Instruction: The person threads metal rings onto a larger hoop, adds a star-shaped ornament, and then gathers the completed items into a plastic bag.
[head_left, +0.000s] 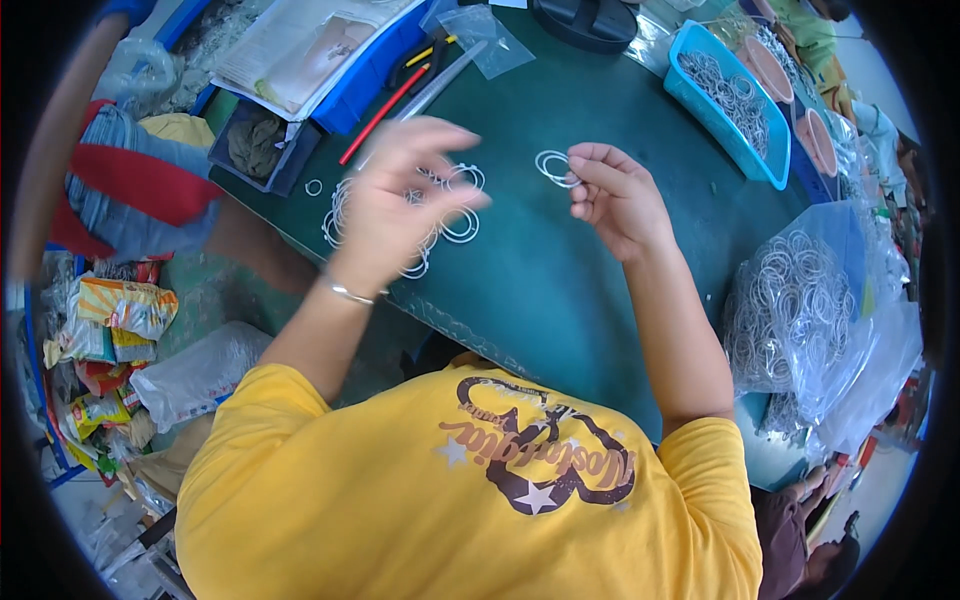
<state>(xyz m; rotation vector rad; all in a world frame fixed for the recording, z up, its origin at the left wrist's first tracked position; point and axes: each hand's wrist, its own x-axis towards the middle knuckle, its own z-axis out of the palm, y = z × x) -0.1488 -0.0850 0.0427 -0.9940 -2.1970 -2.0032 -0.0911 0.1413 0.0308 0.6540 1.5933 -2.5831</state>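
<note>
My right hand point(615, 195) is over the table, its thumb and fingers pinched on a few thin silver-white rings point(547, 163) that stick out to its left. My left hand point(405, 195) is smeared by motion. Its thumb and fingertips show apart, and I see nothing between them. It hovers at a loose pile of similar rings point(460, 228), hiding part of them. One small ring point(314, 187) lies alone left of the pile.
Behind the pile lie a red pencil-like stick point(385, 112), a blue tray point(375, 65) with papers and a dark bin point(255, 145). At right stand a turquoise basket point(735, 130) of metal rings and a clear bag point(790, 310) of rings. Another person's arm point(60, 130) is at far left.
</note>
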